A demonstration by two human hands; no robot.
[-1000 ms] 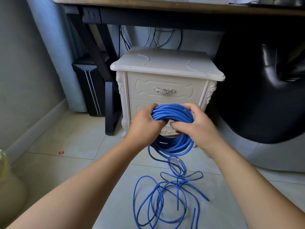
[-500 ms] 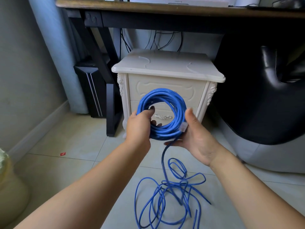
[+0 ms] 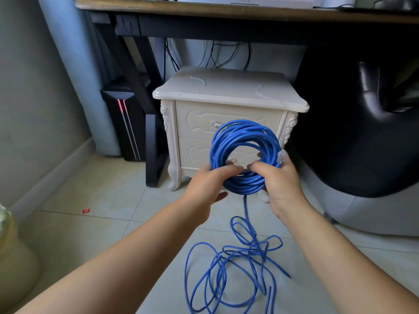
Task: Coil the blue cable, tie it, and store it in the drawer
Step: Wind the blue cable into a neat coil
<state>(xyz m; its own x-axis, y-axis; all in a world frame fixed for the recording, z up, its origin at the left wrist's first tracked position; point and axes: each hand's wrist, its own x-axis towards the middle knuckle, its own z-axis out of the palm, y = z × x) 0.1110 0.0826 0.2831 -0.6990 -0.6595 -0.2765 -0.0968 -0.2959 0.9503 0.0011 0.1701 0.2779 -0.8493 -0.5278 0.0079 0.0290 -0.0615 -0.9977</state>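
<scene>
While both sets of fingers [image 3: 232,169] curl over the bottom of the blue cable coil [image 3: 246,128], the left hand [image 3: 208,182] and right hand [image 3: 281,184] grip it side by side. A clear plug [image 3: 281,156] sits by the right thumb. They hide most of the handle of the nightstand's [image 3: 226,91] shut lower drawer [image 3: 195,152]. The tail [image 3: 245,205] drops to a tangle on the tiled floor [image 3: 102,200]. Print on the grey device [image 3: 244,2] at the desk edge is too faint to read. Half a second ago the right palm lay open beside the coil.
</scene>
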